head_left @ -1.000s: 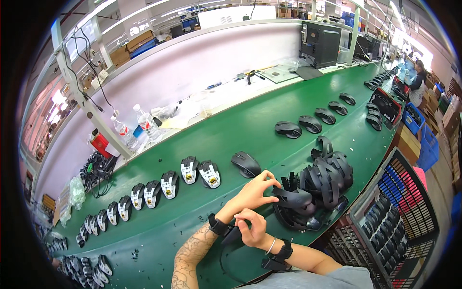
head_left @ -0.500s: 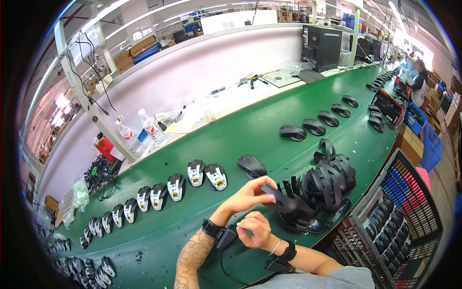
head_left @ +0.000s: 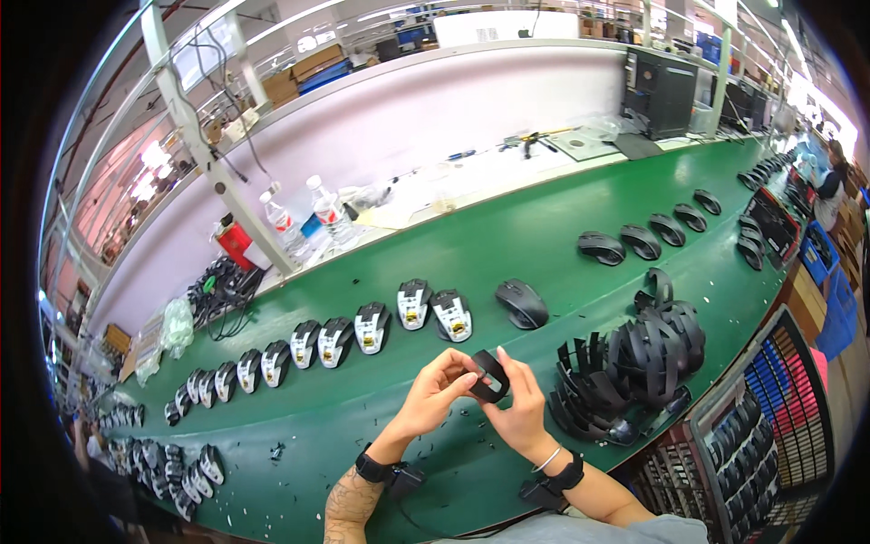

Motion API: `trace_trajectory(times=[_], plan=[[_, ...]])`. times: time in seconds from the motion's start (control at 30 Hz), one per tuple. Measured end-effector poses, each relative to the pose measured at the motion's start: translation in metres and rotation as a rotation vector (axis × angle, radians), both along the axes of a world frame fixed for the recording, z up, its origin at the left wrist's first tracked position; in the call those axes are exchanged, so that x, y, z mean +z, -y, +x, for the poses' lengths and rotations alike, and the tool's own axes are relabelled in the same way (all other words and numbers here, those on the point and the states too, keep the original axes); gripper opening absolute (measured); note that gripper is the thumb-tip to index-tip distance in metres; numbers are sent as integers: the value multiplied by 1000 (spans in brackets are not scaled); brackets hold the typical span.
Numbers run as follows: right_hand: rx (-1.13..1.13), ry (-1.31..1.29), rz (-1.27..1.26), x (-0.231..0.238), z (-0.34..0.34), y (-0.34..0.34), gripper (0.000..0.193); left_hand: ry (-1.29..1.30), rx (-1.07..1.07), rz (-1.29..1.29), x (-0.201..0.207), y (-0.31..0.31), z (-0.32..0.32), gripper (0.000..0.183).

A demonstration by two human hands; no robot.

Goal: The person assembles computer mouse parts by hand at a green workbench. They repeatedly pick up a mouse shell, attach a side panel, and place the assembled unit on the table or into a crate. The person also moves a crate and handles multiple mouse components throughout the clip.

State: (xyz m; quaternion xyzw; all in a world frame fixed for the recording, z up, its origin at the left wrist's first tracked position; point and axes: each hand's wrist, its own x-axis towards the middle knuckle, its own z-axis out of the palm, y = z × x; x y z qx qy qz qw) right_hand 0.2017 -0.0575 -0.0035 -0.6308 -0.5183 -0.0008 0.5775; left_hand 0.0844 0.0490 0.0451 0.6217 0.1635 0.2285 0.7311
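Over the near part of the bench, my left hand (head_left: 431, 399) and my right hand (head_left: 520, 413) hold one curved black plastic piece (head_left: 489, 393) between them. Fingertips of both hands grip it from either side. It looks like a mouse shell part, bent nearly into a loop. Right of my hands lies a heap of similar curved black pieces (head_left: 660, 358). Just beyond my hands, a closed black mouse (head_left: 521, 304) rests on the green bench. A row of mice with their light inner housings showing (head_left: 372, 328) runs off to the left.
Several closed black mice (head_left: 641, 242) stand beyond the heap. A black plastic crate (head_left: 693, 444) holding rows of dark parts is at my right. More mouse bodies (head_left: 186, 480) lie at the near left. Bottles (head_left: 328, 210) and a computer case (head_left: 660, 92) line the back; a person (head_left: 829, 186) is far right.
My left hand has drawn a curved black piece back from the heap, leftward and toward me. My right hand has risen and now grips it too. The view has swung left.
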Motion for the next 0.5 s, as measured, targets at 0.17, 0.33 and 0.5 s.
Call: trace_trajectory(times=[0.17, 0.33, 0.5], plan=[[208, -269, -45, 9, -4, -3, 71, -44, 75, 93, -17, -8, -8, 14], [319, -451, 78, -7, 0, -6, 60, -160, 24, -129, -17, -18, -4, 16], [141, -317, 52, 2, 7, -7, 56, -159, -213, -171, -17, -51, 11, 30]])
